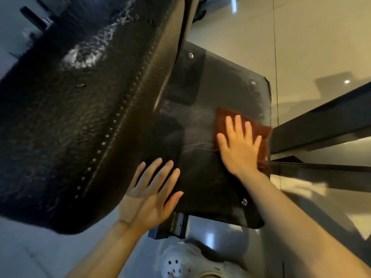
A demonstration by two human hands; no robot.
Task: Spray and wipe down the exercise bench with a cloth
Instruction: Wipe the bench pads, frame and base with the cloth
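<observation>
The black padded backrest (pixel 70 117) of the exercise bench rises tilted at the left, with wet shiny patches near its top. Below it lies the flat black seat pad (pixel 200 177) with metal studs at its corners. A reddish-brown cloth (pixel 261 129) lies on the seat's right side. My right hand (pixel 239 147) presses flat on the cloth with fingers spread. My left hand (pixel 152 193) is open, fingers straight, at the lower edge of the backrest and the seat's left side. No spray bottle is in view.
A dark metal frame bar (pixel 321 125) runs off to the right of the seat. The bench's support bracket (pixel 176 225) shows under the seat's near edge. A white perforated shoe (pixel 180 261) stands on the glossy tiled floor (pixel 311 47) just below.
</observation>
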